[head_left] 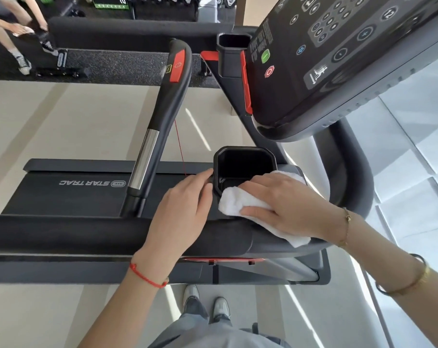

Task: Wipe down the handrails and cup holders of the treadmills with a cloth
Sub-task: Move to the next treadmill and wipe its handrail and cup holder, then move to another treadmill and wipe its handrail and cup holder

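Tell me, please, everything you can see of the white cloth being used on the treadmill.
The white cloth looks like soft terry towelling, bunched and folded rather than spread flat. It lies over the near rim of the black cup holder, with one end trailing down over the black handrail. The right hand lies on top of it, fingers extended, pressing it down. The left hand rests beside the cup holder and does not touch it.

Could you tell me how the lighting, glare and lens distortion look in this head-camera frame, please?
Head view: bright daylight from the right, sun streaks on the pale floor; soft glare washes the console panel; the white cloth is nearly blown out under the right hand; the cup holder interior is deep shadow; wide-angle bending curves the handrail; left hand sharp.
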